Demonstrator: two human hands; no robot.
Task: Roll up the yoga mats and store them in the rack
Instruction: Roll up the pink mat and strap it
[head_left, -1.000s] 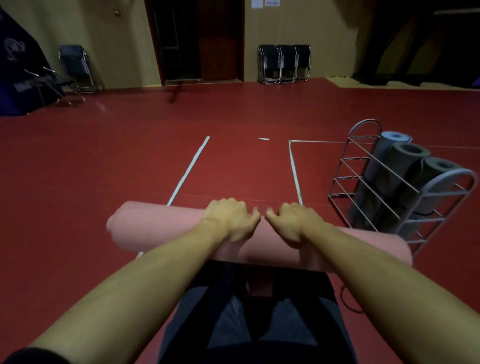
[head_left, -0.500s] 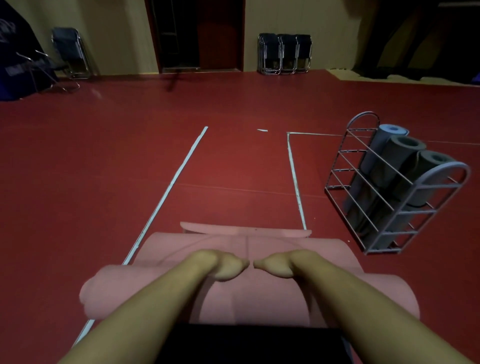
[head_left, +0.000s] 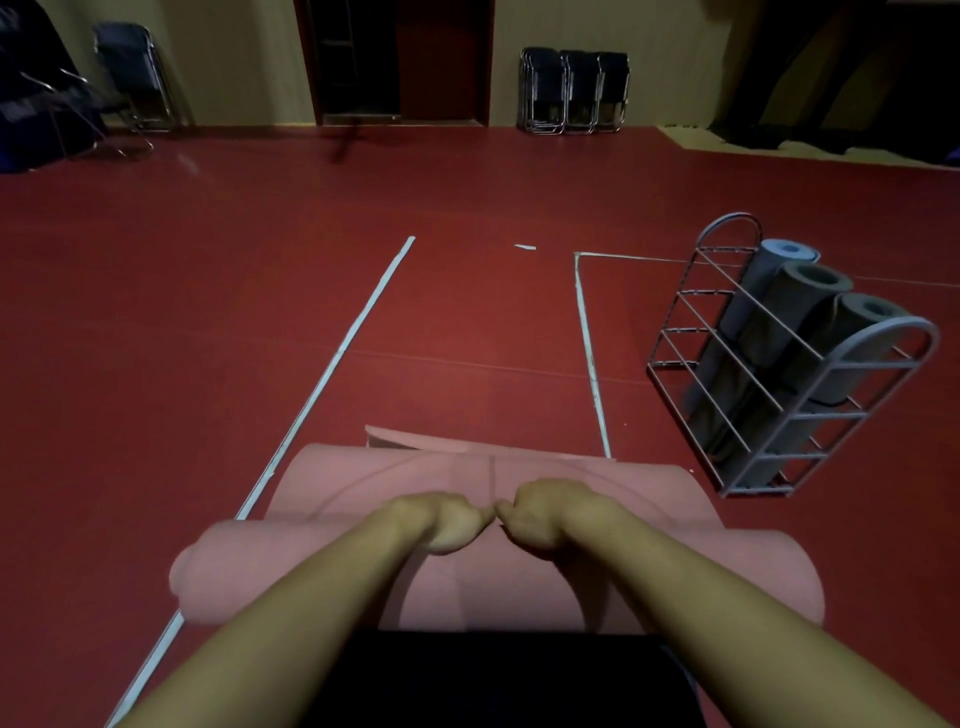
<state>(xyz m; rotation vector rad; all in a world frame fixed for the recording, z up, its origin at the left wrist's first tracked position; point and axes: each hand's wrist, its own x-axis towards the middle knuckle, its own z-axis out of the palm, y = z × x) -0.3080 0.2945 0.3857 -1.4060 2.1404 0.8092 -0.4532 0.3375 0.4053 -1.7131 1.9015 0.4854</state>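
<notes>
Head view: pink yoga mat (head_left: 519, 467) lies on the red floor (head_left: 208, 312), partly rolled, thick roll nearest the person, flat tail extending away with its far edge curled up. Left hand (head_left: 441, 519) and right hand (head_left: 545, 512) sit side by side on top of the mat at mid-width, knuckles nearly touching, each grip curled down onto the mat surface; can't tell if they pinch material or just press. White floor lines (head_left: 332, 358) run either side of the mat. Wire rack (head_left: 779, 395) stands to the right, near the mat's far corner but apart from it, holding three rolled grey mats (head_left: 800, 301) leaning on end. Folded chairs (head_left: 574, 91) against the far wall, another chair (head_left: 132, 78) far left.
</notes>
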